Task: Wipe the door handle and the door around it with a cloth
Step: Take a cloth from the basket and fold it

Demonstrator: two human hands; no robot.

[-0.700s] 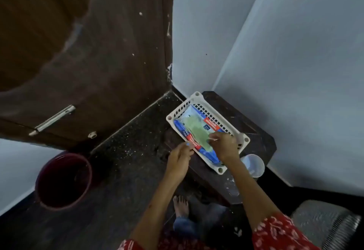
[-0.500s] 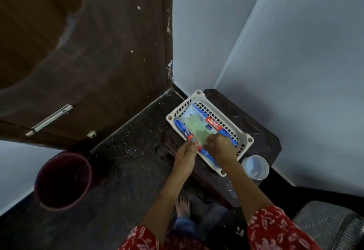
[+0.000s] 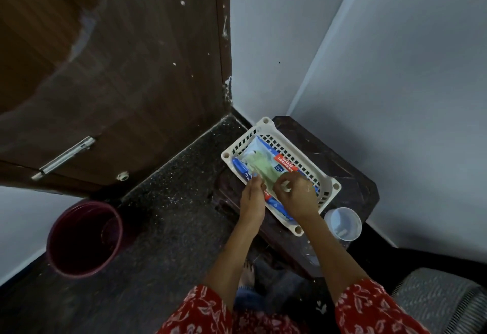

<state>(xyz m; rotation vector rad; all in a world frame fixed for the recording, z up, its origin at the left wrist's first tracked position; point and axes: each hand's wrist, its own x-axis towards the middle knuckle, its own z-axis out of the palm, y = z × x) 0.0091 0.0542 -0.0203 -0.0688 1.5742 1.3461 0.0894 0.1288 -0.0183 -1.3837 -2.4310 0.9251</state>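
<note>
A clear and blue plastic packet (image 3: pixel 266 166) with a pale green cloth inside lies in a white slotted basket (image 3: pixel 328 184) on a dark stool. Both hands pinch the packet's near end: my left hand (image 3: pixel 251 199) grips its left edge, my right hand (image 3: pixel 295 194) its right side. The dark brown wooden door (image 3: pixel 126 75) fills the upper left, smeared with pale streaks and white specks. A silver metal bar (image 3: pixel 63 158) is fixed low on the door. No door handle shows in this view.
A maroon bucket (image 3: pixel 84 238) stands on the dark speckled floor at lower left. A clear plastic cup (image 3: pixel 342 224) sits on the stool (image 3: pixel 350 175) beside the basket. Pale walls meet in the corner behind. A grey woven seat (image 3: pixel 437 299) is at lower right. A bare foot (image 3: pixel 247 274) shows below.
My left hand has moved right onto the packet's edge. Both hands have closed on its near end and drawn together.
</note>
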